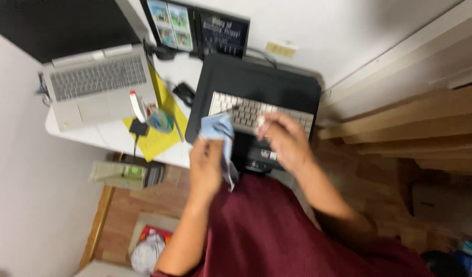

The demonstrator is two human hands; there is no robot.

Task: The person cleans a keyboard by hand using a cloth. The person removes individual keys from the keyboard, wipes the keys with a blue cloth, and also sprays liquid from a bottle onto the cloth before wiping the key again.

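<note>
**Keycap and cloth over the pale keyboard: cleaning in hand**

Keycap (260, 121), a small white piece, sits pinched in the fingertips of our right hand (283, 142), which is nearly closed around it and hovers just above the pale keyboard (246, 110). Our left hand (206, 165) is closed on a light blue cloth (218, 131), bunched up, its free end hanging towards the maroon garment (266, 231) that we wear. The frame is blurred, so we cannot tell whether the white piece is truly a keycap or some other small part (its size and colour match the keys below it).

We judge the step in hand to be a wiping of this small piece, or of the keys, with the cloth. The next move would call for bringing cloth and piece together without loosening the pinch, since so small a part could drop among the keys.

Both forearms rise from the lower edge of the view and converge over the near edge of the desk, wrists roughly level, the two hands near each other but apart. The keyboard lies on a black mat (256, 84) at the middle of the white desk (110, 136). Towards the desk's left end stands an open silver laptop (95, 84), with a yellow paper (159, 138) just beside it. A dark mouse (183, 93) lies between laptop and mat, and two small screens (197, 28) stand at the far edge.
</note>
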